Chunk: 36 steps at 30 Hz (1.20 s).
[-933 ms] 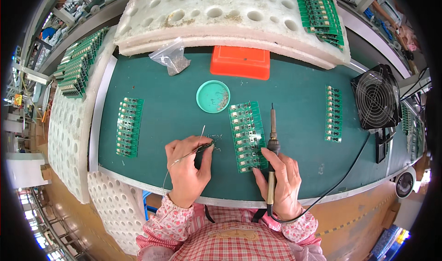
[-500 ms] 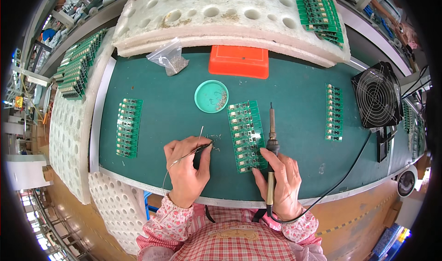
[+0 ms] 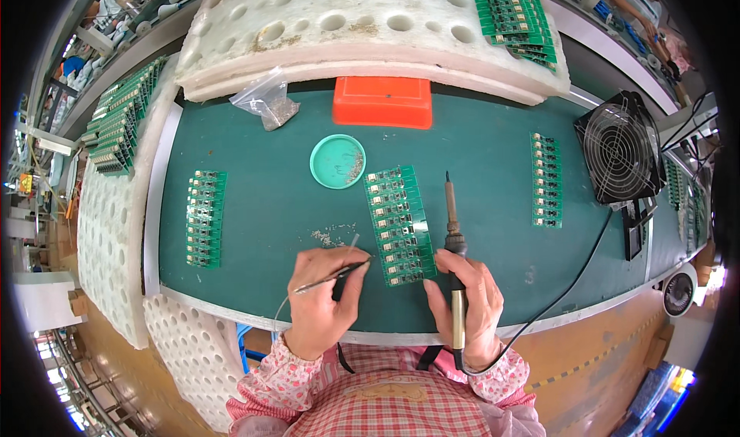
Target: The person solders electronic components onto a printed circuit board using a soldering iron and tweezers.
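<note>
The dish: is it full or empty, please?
Neither: the dish is partly filled. Tiny bits gather toward its right side, while much of its floor shows.

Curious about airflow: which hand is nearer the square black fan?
Right: the right hand is left of the fan; the left hand is farther left, past the central circuit board.

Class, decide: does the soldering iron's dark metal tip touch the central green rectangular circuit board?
Apart: the head view shows green tabletop between the tip and board.
</note>
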Tool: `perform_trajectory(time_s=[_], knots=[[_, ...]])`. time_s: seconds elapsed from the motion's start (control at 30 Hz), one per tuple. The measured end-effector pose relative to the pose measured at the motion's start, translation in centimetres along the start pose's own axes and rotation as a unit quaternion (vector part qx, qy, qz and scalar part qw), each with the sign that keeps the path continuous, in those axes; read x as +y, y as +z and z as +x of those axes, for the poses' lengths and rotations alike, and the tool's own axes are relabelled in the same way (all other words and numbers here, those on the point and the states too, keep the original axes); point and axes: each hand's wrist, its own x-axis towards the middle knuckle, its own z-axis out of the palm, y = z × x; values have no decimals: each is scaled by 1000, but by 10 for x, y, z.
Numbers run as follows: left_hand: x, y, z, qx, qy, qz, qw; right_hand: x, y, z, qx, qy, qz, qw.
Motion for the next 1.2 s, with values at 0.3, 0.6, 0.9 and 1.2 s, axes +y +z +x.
perform_trajectory(time_s=[0.3, 0.6, 0.9, 1.2], knots=[[8, 13, -5, -36, 26, -37, 998, -2, -7, 1, 28, 14, 32, 999], [10, 14, -4, -36, 39, -21, 998, -3, -7, 2, 25, 16, 39, 999], [9, 14, -5, -41, 35, -20, 998, -3, -7, 2, 22, 15, 42, 999], [8, 14, -5, -39, 47, -13, 998, -2, -12, -1, 49, -14, 78, 996]])
